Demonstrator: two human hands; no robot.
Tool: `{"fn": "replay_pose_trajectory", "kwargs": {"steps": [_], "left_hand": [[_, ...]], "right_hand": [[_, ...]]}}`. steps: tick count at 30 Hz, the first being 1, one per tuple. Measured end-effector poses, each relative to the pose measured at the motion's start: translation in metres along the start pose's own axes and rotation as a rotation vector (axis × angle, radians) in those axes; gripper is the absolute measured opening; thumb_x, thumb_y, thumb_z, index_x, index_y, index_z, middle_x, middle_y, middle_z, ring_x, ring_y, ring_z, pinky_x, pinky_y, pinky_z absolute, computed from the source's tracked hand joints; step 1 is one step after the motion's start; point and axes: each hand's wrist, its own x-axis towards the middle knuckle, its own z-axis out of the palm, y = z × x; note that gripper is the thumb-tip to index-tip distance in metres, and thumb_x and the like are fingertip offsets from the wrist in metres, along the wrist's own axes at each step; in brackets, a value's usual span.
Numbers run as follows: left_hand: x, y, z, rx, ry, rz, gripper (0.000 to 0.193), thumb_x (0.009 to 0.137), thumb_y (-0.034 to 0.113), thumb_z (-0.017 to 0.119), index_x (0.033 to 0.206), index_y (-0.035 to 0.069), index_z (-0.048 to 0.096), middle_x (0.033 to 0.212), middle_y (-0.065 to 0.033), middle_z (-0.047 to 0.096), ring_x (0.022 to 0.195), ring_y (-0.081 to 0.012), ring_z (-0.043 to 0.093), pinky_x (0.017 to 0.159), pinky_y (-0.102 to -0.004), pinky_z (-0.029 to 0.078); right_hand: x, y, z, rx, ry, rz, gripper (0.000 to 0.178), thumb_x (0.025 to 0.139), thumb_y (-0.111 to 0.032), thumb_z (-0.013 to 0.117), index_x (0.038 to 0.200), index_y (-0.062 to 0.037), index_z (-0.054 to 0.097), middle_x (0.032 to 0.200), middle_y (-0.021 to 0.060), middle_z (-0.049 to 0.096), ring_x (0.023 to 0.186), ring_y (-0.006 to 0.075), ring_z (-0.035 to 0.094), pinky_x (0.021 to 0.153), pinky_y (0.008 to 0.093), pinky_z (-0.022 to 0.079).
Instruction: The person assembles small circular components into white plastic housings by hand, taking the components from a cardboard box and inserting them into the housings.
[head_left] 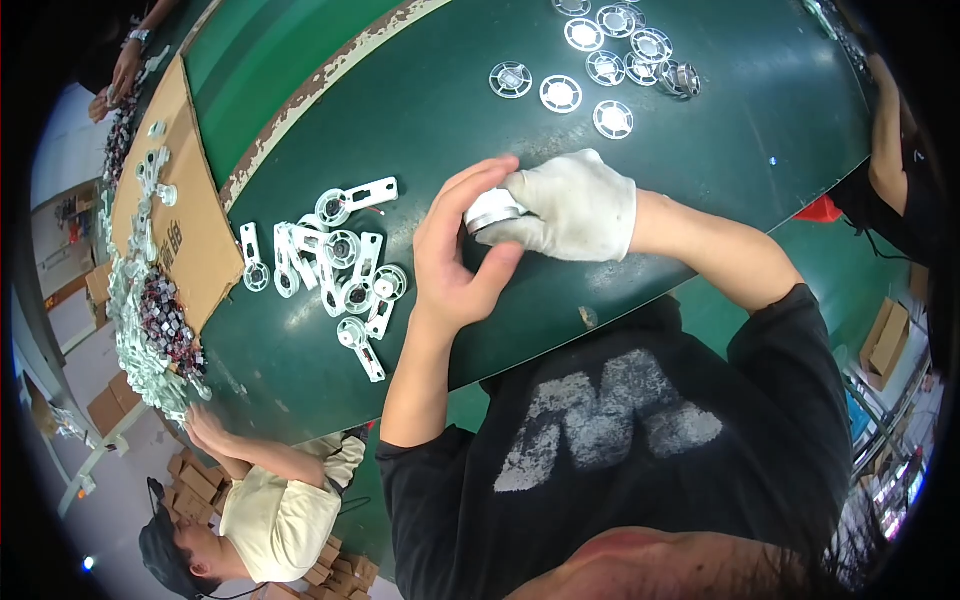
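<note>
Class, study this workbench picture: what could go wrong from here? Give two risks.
The round part, gripped by the gloved right hand within the curve of the bare left hand, might slip onto the table. The white pieces lie overlapped, so lifting one could drag others.

A cardboard sheet (208, 230) and 1 capped co-worker (270, 525) at left; brown carton (889, 350) at right.

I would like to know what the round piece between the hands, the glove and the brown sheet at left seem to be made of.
Round piece: rim probably metal, silvery and shiny; its white part's material is unclear. Glove: likely cloth, matte, softly creased. Brown sheet: apparently cardboard, dull, flat and stiff-looking.
</note>
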Motion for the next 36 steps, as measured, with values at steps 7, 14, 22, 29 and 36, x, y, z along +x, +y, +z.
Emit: {"fn": "replay_pose_trajectory", "kwargs": {"steps": [7,14,22,29,36], "left_hand": [[-0.003,-0.003,-0.001,-0.255,0.021,-0.064,0.035,0.087,0.018,0.081,0.113,-0.003,0.072,0.124,-0.0193,0.070,0.113,-0.0276,0.069,0.095,-0.0352,0.056],[0.026,0.024,-0.027,-0.007,-0.124,-0.181,0.035,0.079,0.009,0.085,0.112,0.003,0.076,0.118,-0.0131,0.069,0.107,-0.0201,0.066,0.089,-0.0313,0.055],[0.094,-0.005,-0.117,0.008,-0.095,-0.754,0.026,0.098,0.028,0.068,0.111,0.006,0.075,0.094,0.0007,0.068,0.081,-0.0088,0.060,0.072,-0.0248,0.052],[0.106,-0.045,-0.150,0.097,0.526,-0.455,0.045,0.100,0.019,0.067,0.135,-0.005,0.053,0.114,-0.0104,0.066,0.101,-0.0233,0.069,0.087,-0.0320,0.058],[0.043,0.026,-0.120,1.268,-0.268,-0.550,0.049,0.085,0.043,0.074,0.123,0.012,0.069,0.113,-0.0074,0.070,0.117,-0.0271,0.064,0.118,-0.0634,0.018]], "right_hand": [[-0.007,0.002,0.017,-0.241,0.247,-0.197,0.026,0.091,-0.038,0.066,0.094,-0.0122,0.068,0.065,0.0091,0.067,0.065,0.0337,0.070,0.058,0.0456,0.056],[0.000,0.003,0.018,-0.084,0.184,-0.117,0.038,0.094,-0.047,0.061,0.104,-0.0103,0.067,0.076,0.0137,0.070,0.074,0.0353,0.071,0.067,0.0468,0.057],[0.001,0.004,0.011,-0.060,0.071,0.000,0.042,0.097,-0.049,0.056,0.114,-0.0133,0.070,0.085,0.0140,0.074,0.084,0.0342,0.073,0.077,0.0458,0.057],[0.001,-0.003,0.009,-0.161,-0.012,-0.014,0.037,0.099,-0.044,0.054,0.113,-0.0149,0.073,0.086,0.0132,0.075,0.085,0.0344,0.073,0.080,0.0457,0.058],[-0.001,-0.003,0.007,-0.189,-0.074,0.002,0.036,0.099,-0.041,0.053,0.114,-0.0150,0.072,0.091,0.0132,0.075,0.089,0.0334,0.072,0.082,0.0455,0.057]]}}
